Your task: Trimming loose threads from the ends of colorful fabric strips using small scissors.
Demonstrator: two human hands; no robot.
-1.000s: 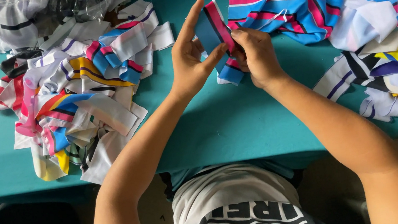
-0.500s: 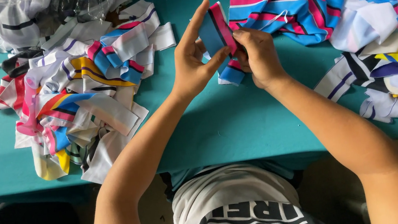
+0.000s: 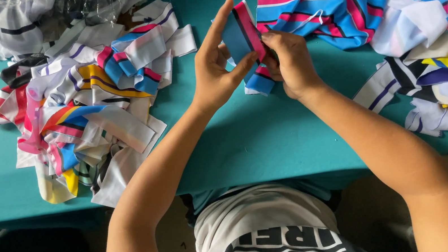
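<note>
- Two bare hands meet above the middle of the teal table (image 3: pixel 271 143), and both are closed on one folded fabric strip (image 3: pixel 243 38) that is blue with pink and black stripes.
- The left hand (image 3: pixel 216 73) holds the strip from the left side: the thumb presses on its lower edge and the index finger stands straight up along its back.
- The right hand (image 3: pixel 291 61) touches the strip from the right side, with its fingers curled and pinching the pink edge.
- The strip is lifted off the table and stands almost upright between the hands; its lower end hangs just over the cloth.
- A mixed pile of fabric pieces (image 3: pixel 84 103), white, blue, yellow and pink, lies on the left part of the table, well apart from the hands.
- A blue and pink striped fabric heap (image 3: pixel 323 8) lies just behind the right hand.
- More pieces, white, black and yellow (image 3: pixel 445 76), lie at the right edge.
- Near the bottom I see the person's white shirt (image 3: pixel 265 229).
</note>
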